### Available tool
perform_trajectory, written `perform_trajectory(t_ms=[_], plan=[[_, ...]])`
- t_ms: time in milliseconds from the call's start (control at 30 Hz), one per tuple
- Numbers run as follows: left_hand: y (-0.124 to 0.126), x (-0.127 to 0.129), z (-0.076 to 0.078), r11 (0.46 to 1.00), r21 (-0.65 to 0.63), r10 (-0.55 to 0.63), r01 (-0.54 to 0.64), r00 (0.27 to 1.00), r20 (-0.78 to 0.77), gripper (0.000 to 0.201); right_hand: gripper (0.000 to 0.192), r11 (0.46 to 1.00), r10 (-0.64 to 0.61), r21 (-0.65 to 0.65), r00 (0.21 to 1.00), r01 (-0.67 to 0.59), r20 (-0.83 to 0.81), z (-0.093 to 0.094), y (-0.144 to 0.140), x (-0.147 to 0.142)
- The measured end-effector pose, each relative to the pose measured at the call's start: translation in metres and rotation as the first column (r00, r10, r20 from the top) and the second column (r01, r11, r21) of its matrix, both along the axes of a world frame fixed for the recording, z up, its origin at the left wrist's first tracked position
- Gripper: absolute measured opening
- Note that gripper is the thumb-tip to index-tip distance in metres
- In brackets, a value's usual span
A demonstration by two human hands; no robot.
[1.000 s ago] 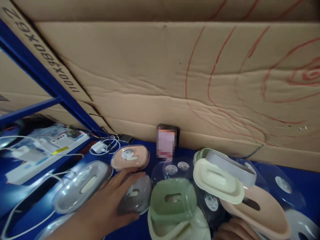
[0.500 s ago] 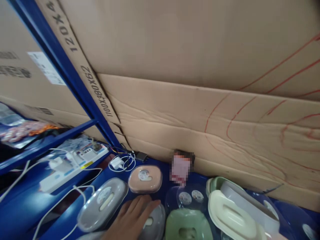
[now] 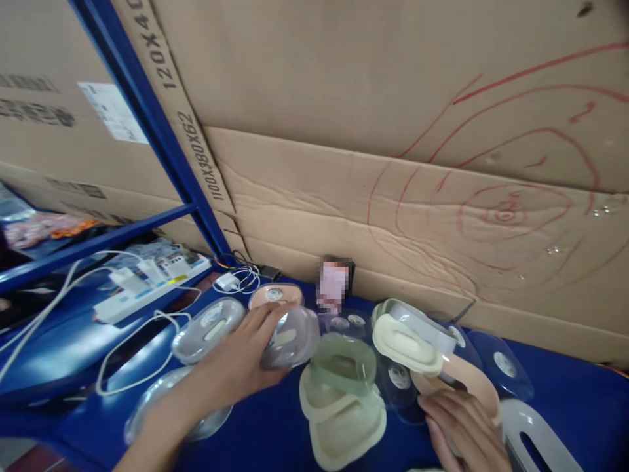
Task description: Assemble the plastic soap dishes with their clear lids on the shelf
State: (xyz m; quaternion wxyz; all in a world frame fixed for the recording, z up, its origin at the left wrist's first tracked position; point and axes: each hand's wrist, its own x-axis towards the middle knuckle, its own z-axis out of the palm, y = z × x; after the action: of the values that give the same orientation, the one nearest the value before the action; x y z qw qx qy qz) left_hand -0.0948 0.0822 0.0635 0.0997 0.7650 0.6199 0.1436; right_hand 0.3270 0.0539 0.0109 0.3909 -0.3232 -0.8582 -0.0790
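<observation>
A power strip (image 3: 147, 298) lies far left. The left hand (image 3: 240, 364) has its grip clenched around a grey lid (image 3: 289, 337) at mid-counter (image 3: 580, 400). Green lids (image 3: 344, 387) lie beside it. The right hand (image 3: 462, 429), cut off at the near edge, grasps a pink lid (image 3: 466, 383).

Your left hand (image 3: 240, 360) rests on a lid (image 3: 289, 337) at the middle of the worktop (image 3: 580, 400), with another lid (image 3: 209, 321) just to its left and a stacked pair of lids (image 3: 344, 387) to its right. Your right hand (image 3: 464, 432) lies at the near right edge. Behind everything stands a cardboard wall (image 3: 344, 131); a power strip (image 3: 147, 295) sits far left.
</observation>
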Motion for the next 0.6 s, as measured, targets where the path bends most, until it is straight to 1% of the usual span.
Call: perform_trajectory(t_ms=[33, 100, 133, 200, 233, 267, 333, 400, 467, 533, 600], plan=[[-0.001, 0.012, 0.003, 0.999, 0.046, -0.023, 0.023, 1.0, 0.009, 0.096, 0.044, 1.0, -0.02, 0.016, 1.0, 0.02, 0.013, 0.0, 0.0, -0.001], [-0.004, 0.044, 0.004, 0.982, 0.139, -0.132, 0.126, 0.991, 0.036, 0.098, 0.049, 0.997, -0.073, 0.037, 0.997, 0.072, 0.03, -0.005, -0.003, -0.006], [-0.005, 0.062, 0.003, 0.959, 0.186, -0.229, 0.214, 0.971, 0.062, 0.102, 0.054, 0.995, -0.085, 0.047, 0.996, 0.083, 0.037, -0.01, -0.006, -0.009], [-0.005, 0.099, -0.004, 0.889, 0.222, -0.427, 0.401, 0.901, 0.08, 0.109, 0.06, 0.996, -0.073, 0.063, 0.995, 0.069, 0.07, -0.018, -0.012, -0.015], [-0.004, 0.116, -0.008, 0.859, 0.248, -0.476, 0.448, 0.877, 0.064, 0.109, 0.062, 0.996, -0.066, 0.067, 0.994, 0.06, 0.092, -0.02, -0.014, -0.017], [-0.002, 0.13, -0.012, 0.838, 0.279, -0.5, 0.47, 0.865, 0.045, 0.109, 0.062, 0.996, -0.071, 0.064, 0.991, 0.064, 0.111, -0.022, -0.015, -0.019], [0.007, 0.151, -0.02, 0.818, 0.332, -0.512, 0.47, 0.858, 0.045, 0.108, 0.062, 0.991, -0.121, 0.069, 0.985, 0.114, 0.121, -0.021, -0.011, -0.019], [0.02, 0.162, -0.027, 0.808, 0.364, -0.522, 0.463, 0.85, 0.077, 0.105, 0.062, 0.978, -0.198, 0.088, 0.975, 0.19, 0.105, -0.017, -0.004, -0.018], [0.034, 0.167, -0.032, 0.803, 0.365, -0.535, 0.472, 0.84, 0.091, 0.109, 0.062, 0.962, -0.266, 0.089, 0.958, 0.257, 0.11, -0.014, 0.004, -0.018], [0.042, 0.165, -0.032, 0.823, 0.351, -0.508, 0.446, 0.855, 0.102, 0.11, 0.06, 0.942, -0.336, 0.074, 0.93, 0.328, 0.153, -0.01, 0.011, -0.021], [0.039, 0.154, -0.028, 0.847, 0.352, -0.457, 0.398, 0.884, 0.101, 0.106, 0.056, 0.92, -0.392, 0.088, 0.895, 0.383, 0.21, -0.004, 0.017, -0.027]])
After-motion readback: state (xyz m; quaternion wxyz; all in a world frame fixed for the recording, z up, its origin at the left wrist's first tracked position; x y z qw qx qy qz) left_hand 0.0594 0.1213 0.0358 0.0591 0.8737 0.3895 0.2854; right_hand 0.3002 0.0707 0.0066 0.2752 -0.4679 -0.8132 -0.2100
